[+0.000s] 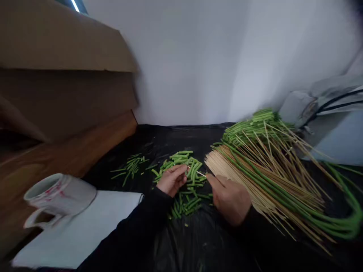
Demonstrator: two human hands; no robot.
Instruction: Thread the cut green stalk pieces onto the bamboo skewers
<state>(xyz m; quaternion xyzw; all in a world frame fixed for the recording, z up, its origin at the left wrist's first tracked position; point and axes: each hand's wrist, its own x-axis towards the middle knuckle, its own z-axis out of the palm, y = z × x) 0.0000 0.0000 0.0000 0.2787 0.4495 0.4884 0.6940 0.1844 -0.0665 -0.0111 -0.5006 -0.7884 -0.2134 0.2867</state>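
Note:
My left hand (173,180) is over a pile of cut green bean pieces (181,155), its fingers pinched at the left end of a thin wooden skewer (200,173). To its right, my right hand (231,196) is closed around the skewer's other end. Some bean pieces seem threaded near the left fingers, but details are blurred. More cut pieces (185,206) lie below the hands, and a smaller scatter (132,166) lies to the left. A large bundle of bare skewers (241,177) rests beside my right hand, with long green beans (272,185) across it.
Black plastic sheeting (170,136) covers the work surface. A white mug (61,194) stands on white paper (96,223) at the left, below a cardboard box (65,45). Stacked skewered beans (255,124) sit at the back right, near a grey object with black cables (334,102).

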